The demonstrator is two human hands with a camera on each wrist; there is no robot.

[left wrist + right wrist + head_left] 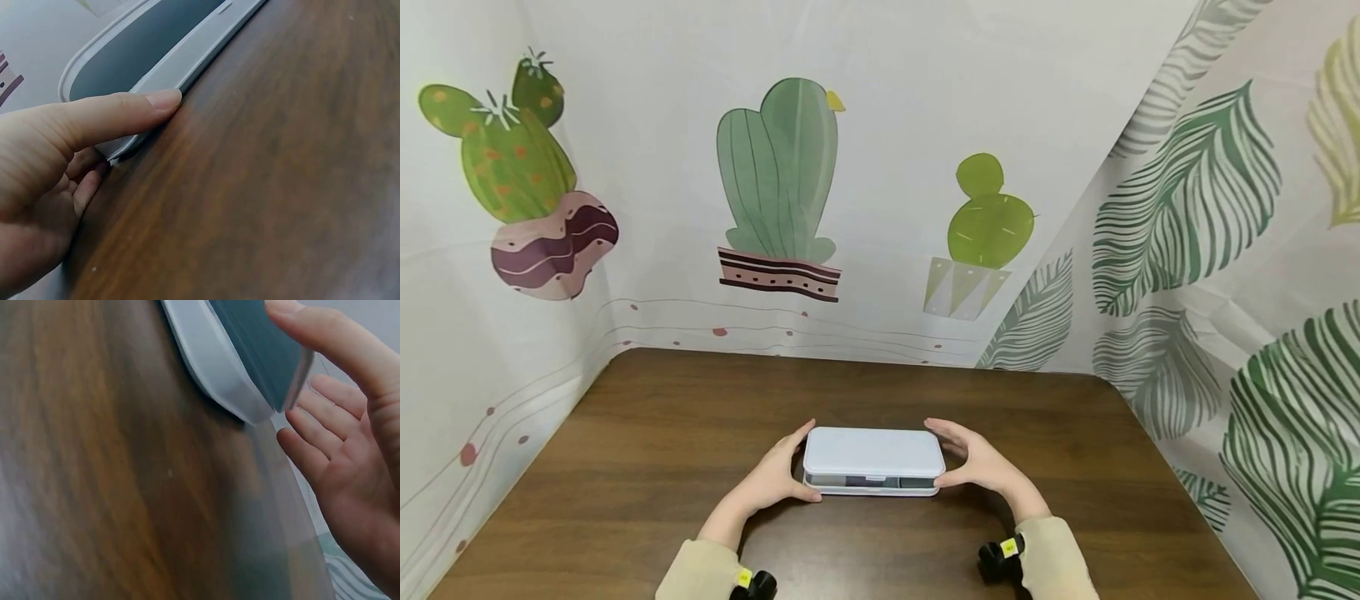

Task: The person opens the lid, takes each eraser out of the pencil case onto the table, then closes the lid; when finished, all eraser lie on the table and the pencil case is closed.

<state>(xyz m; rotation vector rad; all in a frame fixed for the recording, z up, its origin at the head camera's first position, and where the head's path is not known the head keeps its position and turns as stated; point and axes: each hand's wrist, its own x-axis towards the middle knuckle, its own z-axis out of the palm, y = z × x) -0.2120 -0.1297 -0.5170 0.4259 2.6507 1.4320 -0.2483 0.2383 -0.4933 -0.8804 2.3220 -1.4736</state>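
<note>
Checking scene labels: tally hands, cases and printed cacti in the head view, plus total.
Hands: 2 (left hand, right hand)
Cases: 1 (white case)
Printed cacti: 3 (left cactus, middle cactus, right cactus)
Total: 6

Looks like a makeshift recording corner; can't tell if home, office or lab. Creased white sheets screen the left, far and right sides: cactus-print sheet [887,58] with potted cacti [782,171] and wavy dotted lines, leaf-print sheet [1195,342] in green, grey and yellowish, meeting it at a slanting edge. Brown wood-grain tabletop [865,387], rounded far corners, right up against the sheets. Black wrist-worn cameras [994,563] with yellow tags [1009,547] point to filming.
</note>
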